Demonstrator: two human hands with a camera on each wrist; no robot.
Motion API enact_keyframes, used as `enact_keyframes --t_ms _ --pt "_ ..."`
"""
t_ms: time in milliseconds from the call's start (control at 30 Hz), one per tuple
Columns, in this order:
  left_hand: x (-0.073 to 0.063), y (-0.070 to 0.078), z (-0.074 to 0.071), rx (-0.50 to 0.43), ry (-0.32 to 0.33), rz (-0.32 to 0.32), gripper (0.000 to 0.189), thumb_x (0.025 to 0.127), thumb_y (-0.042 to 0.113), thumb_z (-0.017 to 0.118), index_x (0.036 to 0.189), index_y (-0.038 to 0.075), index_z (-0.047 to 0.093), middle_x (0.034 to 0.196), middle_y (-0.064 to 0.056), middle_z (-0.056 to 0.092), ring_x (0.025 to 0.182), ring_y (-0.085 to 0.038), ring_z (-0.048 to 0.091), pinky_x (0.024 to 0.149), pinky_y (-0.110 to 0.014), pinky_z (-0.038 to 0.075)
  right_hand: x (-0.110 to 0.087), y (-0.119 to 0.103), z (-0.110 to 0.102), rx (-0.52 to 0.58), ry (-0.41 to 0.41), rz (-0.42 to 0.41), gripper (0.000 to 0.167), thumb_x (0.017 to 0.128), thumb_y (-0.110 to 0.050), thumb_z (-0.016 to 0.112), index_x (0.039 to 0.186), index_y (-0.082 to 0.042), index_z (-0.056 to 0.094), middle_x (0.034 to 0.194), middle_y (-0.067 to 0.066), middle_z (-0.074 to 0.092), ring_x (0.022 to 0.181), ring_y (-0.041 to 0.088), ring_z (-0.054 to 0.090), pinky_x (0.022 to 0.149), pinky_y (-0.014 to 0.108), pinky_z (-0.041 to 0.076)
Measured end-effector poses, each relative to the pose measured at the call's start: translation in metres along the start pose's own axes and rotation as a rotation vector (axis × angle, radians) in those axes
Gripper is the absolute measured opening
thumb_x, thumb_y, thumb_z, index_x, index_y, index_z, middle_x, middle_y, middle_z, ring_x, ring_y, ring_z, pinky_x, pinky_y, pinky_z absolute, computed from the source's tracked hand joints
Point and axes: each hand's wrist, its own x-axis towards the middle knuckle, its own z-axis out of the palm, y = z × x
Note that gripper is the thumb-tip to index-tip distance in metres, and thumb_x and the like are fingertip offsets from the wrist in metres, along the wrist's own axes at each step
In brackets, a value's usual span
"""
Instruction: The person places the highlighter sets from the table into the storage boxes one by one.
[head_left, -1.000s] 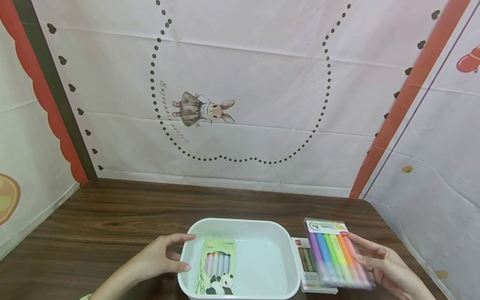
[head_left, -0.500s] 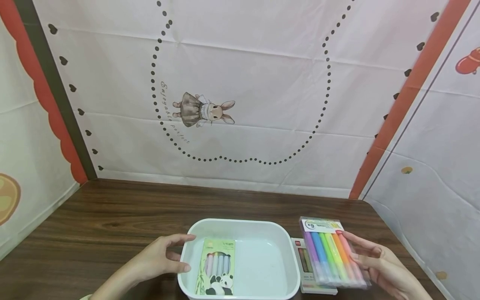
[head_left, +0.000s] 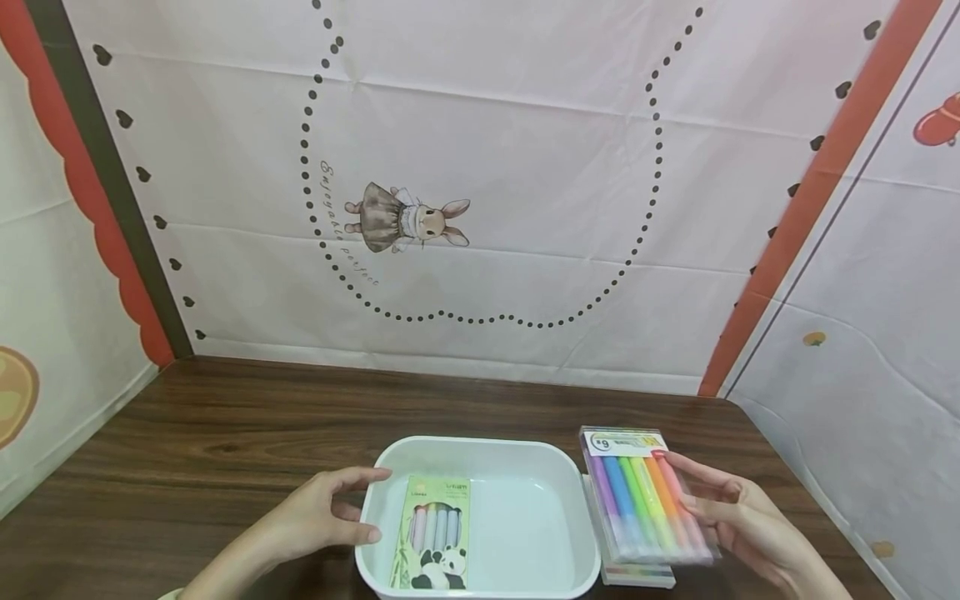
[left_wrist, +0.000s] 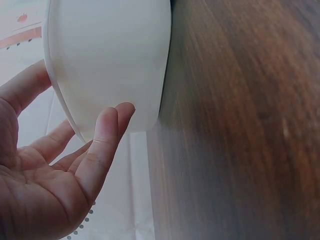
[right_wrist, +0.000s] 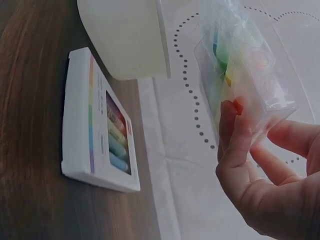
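A white plastic bin (head_left: 532, 533) stands on the table, with a green panda-printed box of pens (head_left: 431, 533) lying in its left part. My left hand (head_left: 322, 512) holds the bin's left rim, with fingertips over the edge and other fingers against the outer wall (left_wrist: 110, 60). My right hand (head_left: 750, 521) pinches the right edge of a clear pack of rainbow-coloured markers (head_left: 648, 500). In the right wrist view the marker pack (right_wrist: 240, 65) is tilted, raised above a white box of crayon-like coloured sticks (right_wrist: 102, 130). That box (head_left: 637, 575) lies right of the bin, mostly covered in the head view.
Dark wood-grain table (head_left: 262, 417) runs behind and left of the bin. A white printed cloth (head_left: 525, 208) with a rabbit figure hangs at the back, and more cloth (head_left: 862, 350) closes the right side.
My right hand has carried the marker pack left and slightly back toward the bin, over the white box. The left hand and the bin stay where they were.
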Motion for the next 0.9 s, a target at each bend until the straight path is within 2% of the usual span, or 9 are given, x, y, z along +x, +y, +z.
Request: enact_keyframes --t_ms 233,367,600,900 --pt "0.001 0.001 0.001 -0.014 -0.013 0.006 0.073 0.074 0.009 0.074 0.133 -0.01 0.035 0.128 -0.039 0.034 0.086 -0.027 0.065 0.069 -0.033 0.055 0.008 0.0 0.007 0.025 -0.101 -0.09 0.052 0.094 0.006 0.034 0.127 -0.029 0.054 0.121 0.001 0.058 0.105 0.019 0.058 0.083 0.036 0.051" --pt "0.001 0.001 0.001 -0.005 -0.008 0.004 0.073 0.074 0.009 0.074 0.133 -0.01 0.035 0.128 -0.038 0.035 0.086 -0.027 0.065 0.068 -0.033 0.055 0.012 0.0 0.01 0.041 -0.091 -0.099 0.05 0.094 0.007 0.036 0.125 -0.027 0.056 0.12 0.001 0.058 0.105 0.019 0.057 0.084 0.036 0.05" --pt "0.001 0.0 0.001 -0.006 -0.016 0.008 0.073 0.075 0.008 0.074 0.133 -0.01 0.035 0.118 -0.029 0.049 0.086 -0.028 0.065 0.069 -0.033 0.055 0.015 0.0 0.014 0.032 -0.056 -0.075 0.048 0.094 0.005 0.038 0.121 -0.029 0.059 0.118 0.0 0.059 0.103 0.019 0.058 0.082 0.036 0.051" --pt "-0.001 0.0 0.0 0.012 -0.011 -0.006 0.074 0.075 0.012 0.075 0.133 -0.009 0.035 0.118 -0.027 0.05 0.085 -0.026 0.065 0.069 -0.032 0.055 0.019 -0.001 0.019 0.017 -0.065 -0.098 0.048 0.094 0.005 0.038 0.124 -0.027 0.057 0.12 0.0 0.058 0.104 0.02 0.058 0.083 0.037 0.051"
